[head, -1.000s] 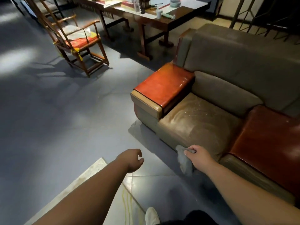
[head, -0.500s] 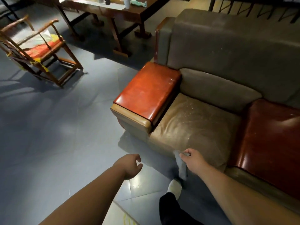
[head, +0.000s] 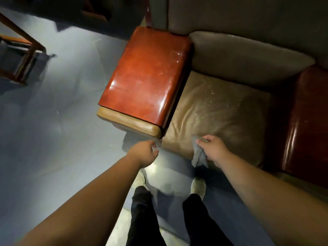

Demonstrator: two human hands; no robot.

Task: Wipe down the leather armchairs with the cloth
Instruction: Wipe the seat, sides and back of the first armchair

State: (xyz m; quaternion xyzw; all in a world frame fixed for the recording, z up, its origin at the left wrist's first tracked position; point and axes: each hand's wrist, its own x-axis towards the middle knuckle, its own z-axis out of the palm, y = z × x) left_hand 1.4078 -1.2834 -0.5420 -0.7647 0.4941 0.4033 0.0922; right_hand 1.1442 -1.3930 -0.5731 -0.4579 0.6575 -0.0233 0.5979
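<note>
A brown leather armchair fills the right of the view, its creased tan seat cushion (head: 218,118) speckled with pale spots. Its glossy red-brown left armrest (head: 147,75) has a tan padded front end. A second dark red armrest (head: 305,118) lies on the right. My right hand (head: 213,150) grips a small grey cloth (head: 199,155) at the seat's front edge; the cloth hangs down over that edge. My left hand (head: 145,153) hovers loosely curled just below the left armrest's front corner, holding nothing.
Grey-blue floor (head: 62,121) spreads to the left. Part of a wooden chair frame (head: 23,55) stands at the far left. My dark-trousered legs and pale shoes (head: 198,187) stand on the floor directly in front of the seat. The grey backrest (head: 248,55) rises behind the cushion.
I have stepped closer to the armchair and my view has tilted down. Both hands have moved forward toward the seat's front; the right still holds the cloth.
</note>
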